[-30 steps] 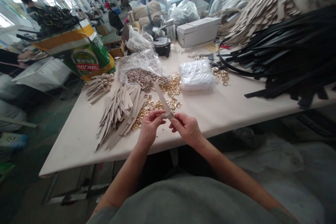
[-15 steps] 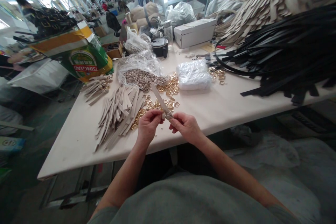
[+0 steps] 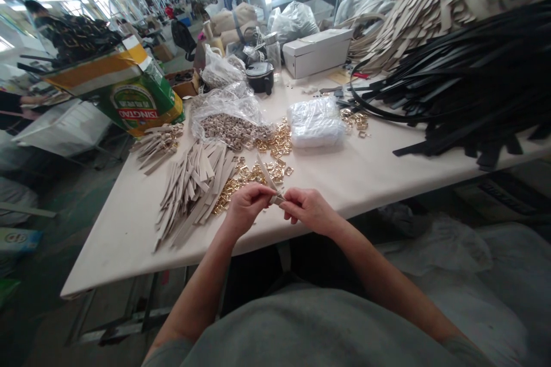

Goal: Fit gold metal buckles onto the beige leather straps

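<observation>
Now L hand (image 3: 246, 207) & R hand (image 3: 310, 211) fingers pinch beige strap (image 3: 267, 175) end, prob. tightly.

White table (image 3: 370, 183) bears beige strips (image 3: 193, 183), gold buckles (image 3: 275, 146).

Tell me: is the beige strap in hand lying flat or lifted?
Lifted: beige strap slants above the buckles, near end pinched by left hand and right hand.

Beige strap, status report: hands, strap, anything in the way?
Left hand and right hand both pinching beige strap at its near end. Strap tilts up over gold buckles. Nothing between the hands; strap pile lies to the left.
</observation>
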A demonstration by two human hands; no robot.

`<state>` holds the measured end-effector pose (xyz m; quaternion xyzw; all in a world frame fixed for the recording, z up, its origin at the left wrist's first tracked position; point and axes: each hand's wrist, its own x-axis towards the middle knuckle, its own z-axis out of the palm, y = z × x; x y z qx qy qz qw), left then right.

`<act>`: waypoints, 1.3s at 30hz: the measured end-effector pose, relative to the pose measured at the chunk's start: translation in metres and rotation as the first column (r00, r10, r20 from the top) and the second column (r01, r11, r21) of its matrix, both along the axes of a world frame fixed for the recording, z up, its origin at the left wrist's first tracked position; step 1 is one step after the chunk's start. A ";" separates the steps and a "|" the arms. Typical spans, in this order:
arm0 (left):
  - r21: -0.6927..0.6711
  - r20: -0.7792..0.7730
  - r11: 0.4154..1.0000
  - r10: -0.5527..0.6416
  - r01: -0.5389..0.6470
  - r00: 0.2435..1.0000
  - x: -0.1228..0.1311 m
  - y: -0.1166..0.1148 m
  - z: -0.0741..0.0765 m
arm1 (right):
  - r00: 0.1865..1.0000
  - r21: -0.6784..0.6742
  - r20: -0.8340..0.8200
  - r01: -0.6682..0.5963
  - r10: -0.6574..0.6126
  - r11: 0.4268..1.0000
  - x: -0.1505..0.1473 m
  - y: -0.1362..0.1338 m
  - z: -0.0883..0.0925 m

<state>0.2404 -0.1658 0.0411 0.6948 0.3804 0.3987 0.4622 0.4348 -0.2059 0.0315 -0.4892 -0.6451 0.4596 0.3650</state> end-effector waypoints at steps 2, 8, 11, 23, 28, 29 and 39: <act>-0.005 -0.034 1.000 -0.027 0.026 0.999 0.000 0.001 -0.001 | 0.999 0.002 0.038 0.005 -0.005 1.000 0.000 0.000 -0.002; -0.006 0.010 1.000 0.023 -0.023 1.000 0.006 -0.003 -0.012 | 0.989 -0.092 -0.130 0.060 -0.072 0.994 -0.007 0.003 -0.016; -0.009 0.048 0.999 0.037 -0.037 0.998 0.008 -0.003 -0.020 | 0.983 -0.130 -0.159 0.070 -0.090 0.989 -0.009 0.004 -0.023; -0.191 0.159 0.979 0.105 -0.074 0.982 0.007 -0.005 -0.044 | 0.959 0.091 0.167 0.217 -0.230 0.972 -0.014 0.006 -0.031; -0.240 0.138 0.964 0.147 -0.111 0.979 0.008 -0.003 -0.046 | 0.998 0.019 0.047 0.039 -0.040 0.999 -0.006 0.008 -0.029; -0.249 0.136 0.962 0.146 -0.109 0.980 0.008 -0.003 -0.047 | 1.000 -0.004 0.008 -0.015 0.015 1.000 -0.003 0.009 -0.029; 0.056 -0.052 0.994 0.101 -0.098 0.994 0.014 -0.007 -0.049 | 0.992 0.088 0.040 -0.125 0.122 0.988 0.004 0.010 -0.026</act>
